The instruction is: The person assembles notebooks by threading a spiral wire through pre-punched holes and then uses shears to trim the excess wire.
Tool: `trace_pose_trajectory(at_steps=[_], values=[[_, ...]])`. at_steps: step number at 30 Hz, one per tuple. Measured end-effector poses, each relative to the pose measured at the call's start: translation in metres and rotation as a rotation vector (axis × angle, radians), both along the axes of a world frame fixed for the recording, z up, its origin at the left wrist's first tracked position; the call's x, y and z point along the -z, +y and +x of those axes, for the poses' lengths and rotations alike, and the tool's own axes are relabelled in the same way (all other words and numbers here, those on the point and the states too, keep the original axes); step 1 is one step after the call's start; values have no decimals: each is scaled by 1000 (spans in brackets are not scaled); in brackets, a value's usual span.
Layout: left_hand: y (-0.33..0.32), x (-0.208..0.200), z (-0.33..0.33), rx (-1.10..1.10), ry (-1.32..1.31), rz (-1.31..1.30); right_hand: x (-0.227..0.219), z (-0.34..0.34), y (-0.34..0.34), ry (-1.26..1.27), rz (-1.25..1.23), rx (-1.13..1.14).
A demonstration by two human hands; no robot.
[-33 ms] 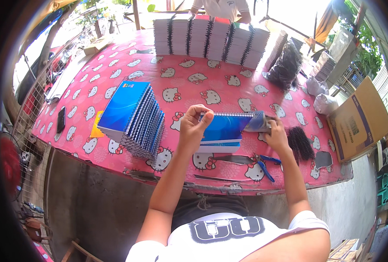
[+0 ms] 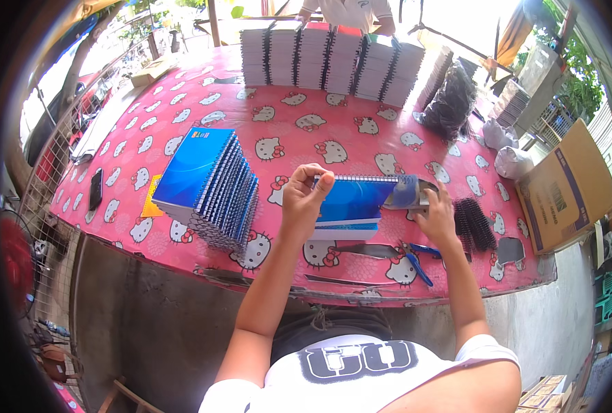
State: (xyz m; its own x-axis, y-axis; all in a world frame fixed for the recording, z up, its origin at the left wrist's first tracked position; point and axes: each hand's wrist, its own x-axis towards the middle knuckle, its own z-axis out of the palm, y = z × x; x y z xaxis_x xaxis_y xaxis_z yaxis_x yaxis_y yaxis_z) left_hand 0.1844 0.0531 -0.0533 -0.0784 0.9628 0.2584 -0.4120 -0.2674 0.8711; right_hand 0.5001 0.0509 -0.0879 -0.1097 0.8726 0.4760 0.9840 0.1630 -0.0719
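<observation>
left hand [image 2: 303, 206] pinched closed on a blue notebook [image 2: 357, 197] near the front edge of the table [image 2: 292, 140], right hand [image 2: 435, 215] curled at a grey tool [image 2: 405, 193] by the notebook's spine, its hold unclear, stacked notebooks [image 2: 206, 180] toward the front left corner

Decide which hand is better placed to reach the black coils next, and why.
Probably the right hand: it is beside the black coils, though busy near the blue notebook. The left hand is farther away, at the notebook's left end.
</observation>
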Motion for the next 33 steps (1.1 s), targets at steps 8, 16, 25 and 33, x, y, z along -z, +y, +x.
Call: trace_pose_trajectory(at_steps=[8,16,25,33], values=[[-17,-18,15,-307,153,434,16,-16,-115,95,-234,-68],[-60,20,26,-317,755,582,-51,-82,-117,623,-180,-479],[-65,8,29,-353,656,499,-65,-111,-98,451,-22,-547],[-61,1,13,-421,676,718,-51,-102,-93,1264,-723,-481]])
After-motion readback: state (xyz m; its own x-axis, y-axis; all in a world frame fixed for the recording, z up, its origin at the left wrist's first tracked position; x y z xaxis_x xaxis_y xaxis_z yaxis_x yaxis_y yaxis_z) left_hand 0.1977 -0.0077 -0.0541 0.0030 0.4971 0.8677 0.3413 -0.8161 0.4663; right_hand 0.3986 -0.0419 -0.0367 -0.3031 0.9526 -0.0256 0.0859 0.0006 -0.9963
